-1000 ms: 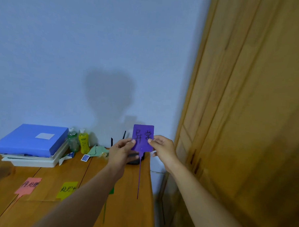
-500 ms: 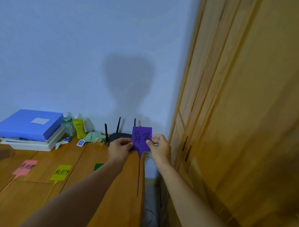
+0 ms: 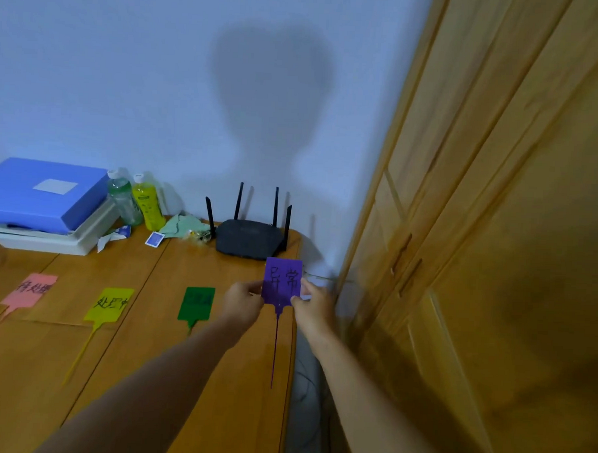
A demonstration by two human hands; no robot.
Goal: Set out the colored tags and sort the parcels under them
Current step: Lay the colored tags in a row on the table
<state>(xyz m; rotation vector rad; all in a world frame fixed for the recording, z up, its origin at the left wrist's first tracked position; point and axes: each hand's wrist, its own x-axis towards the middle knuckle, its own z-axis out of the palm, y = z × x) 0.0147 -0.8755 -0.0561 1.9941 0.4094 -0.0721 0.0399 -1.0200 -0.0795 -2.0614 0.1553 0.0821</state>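
Both hands are pinched on the purple tag [image 3: 282,282]: the left hand [image 3: 244,304] grips its left edge between thumb and fingers, and the right hand [image 3: 313,307] grips its right edge the same way, each closed just enough to hold the thin card. The tag is upright above the table [image 3: 147,373], near the right edge, with its long thin tail hanging straight down toward the wood. Black handwriting faces the camera.

To the left, three tags already lie flat in a row: a green tag [image 3: 196,303] nearest the hands, then a yellow tag [image 3: 108,303], then a pink tag [image 3: 30,289] at the far left. Behind the hands sits a black router [image 3: 247,237], and further left two bottles [image 3: 136,198] and a blue folder [image 3: 40,192] on a stack. No parcels are in view.

The likely trouble is placement. The open spot for the purple tag is tight against the table's right edge, so a careless drop could let it slide off into the gap by the wooden wardrobe [image 3: 496,235]. The dangling tail could also catch on the edge and twist the card out of line.
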